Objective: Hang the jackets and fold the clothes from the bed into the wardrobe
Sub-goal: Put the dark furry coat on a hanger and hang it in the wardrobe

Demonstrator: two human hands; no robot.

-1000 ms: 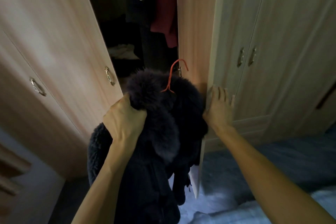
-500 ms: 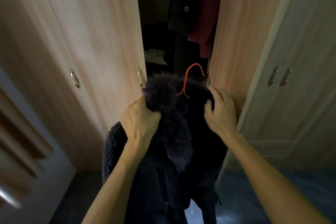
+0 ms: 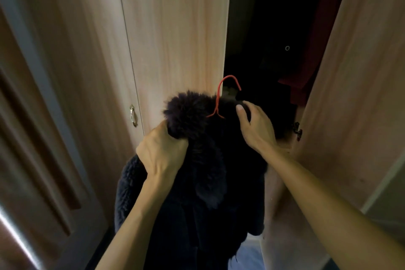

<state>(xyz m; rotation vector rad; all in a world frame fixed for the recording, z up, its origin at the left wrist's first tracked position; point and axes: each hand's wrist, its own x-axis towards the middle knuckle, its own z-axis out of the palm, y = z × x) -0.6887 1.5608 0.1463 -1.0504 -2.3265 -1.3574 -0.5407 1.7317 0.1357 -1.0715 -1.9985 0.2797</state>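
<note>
Left hand (image 3: 161,151) grips the dark furry jacket (image 3: 208,182) — right hand (image 3: 257,127) curls its fingers (image 3: 241,109) over its shoulder.

No words, numbers, labels or brand marks can be read anywhere in this dim view. The only candidate is a small pale spot on the metal handle (image 3: 132,116) of the wardrobe door (image 3: 175,28). It may be a tag or sticker, but it is too small and blurred to make out any characters.
</note>
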